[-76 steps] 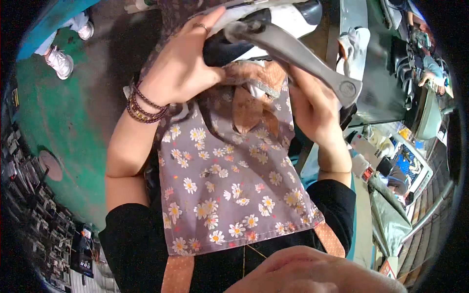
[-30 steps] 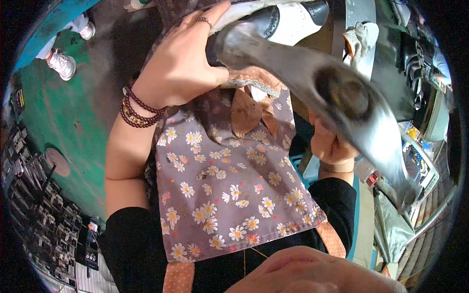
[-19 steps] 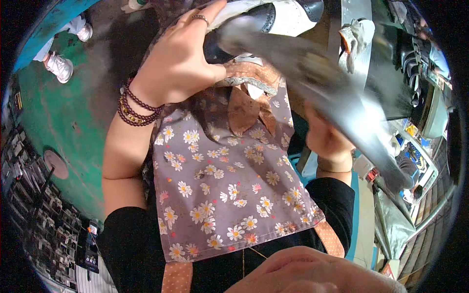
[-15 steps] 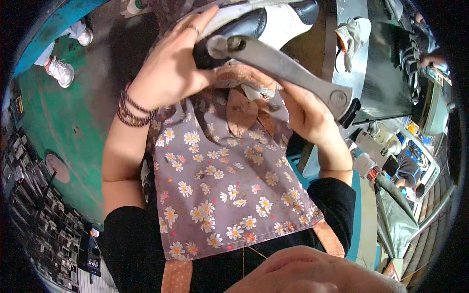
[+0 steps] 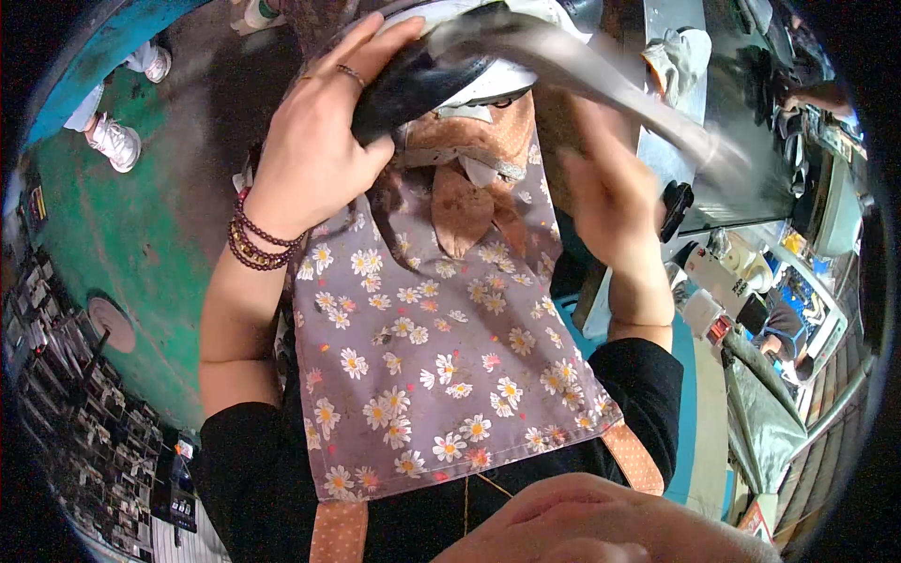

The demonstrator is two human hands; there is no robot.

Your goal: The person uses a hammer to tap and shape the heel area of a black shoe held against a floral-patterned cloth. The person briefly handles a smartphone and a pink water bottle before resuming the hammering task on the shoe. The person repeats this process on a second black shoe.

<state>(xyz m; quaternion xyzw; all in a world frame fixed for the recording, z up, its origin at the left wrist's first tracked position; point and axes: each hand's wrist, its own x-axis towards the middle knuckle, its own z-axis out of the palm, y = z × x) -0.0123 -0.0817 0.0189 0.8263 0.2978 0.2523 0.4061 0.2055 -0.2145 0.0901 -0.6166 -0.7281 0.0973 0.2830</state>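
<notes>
1. Black and white, one shoe (image 5: 441, 70) sits at the top of my view, above my lap, its long axis running roughly left to right with a slight rise to the right; I cannot tell which end is the toe.
2. My left hand (image 5: 314, 155) lies over the shoe's dark left end, fingers curled and clamped on it, with one thin ring on a finger and two beaded bracelets (image 5: 258, 244) on the wrist.
3. One long grey metal tool (image 5: 601, 80) slants from the shoe down toward the right, blurred along its whole length.
4. My right hand (image 5: 610, 202) is under that tool, just right of the shoe; it is too blurred for me to tell whether my fingers are closed or apart.
5. One mauve apron with white daisies (image 5: 432, 366) covers my lap below both hands, and two orange dotted straps show at its lower corners.
6. On the green floor (image 5: 141, 244) to my left, two white sneakers (image 5: 117, 141) of another person stand well apart from me.
</notes>
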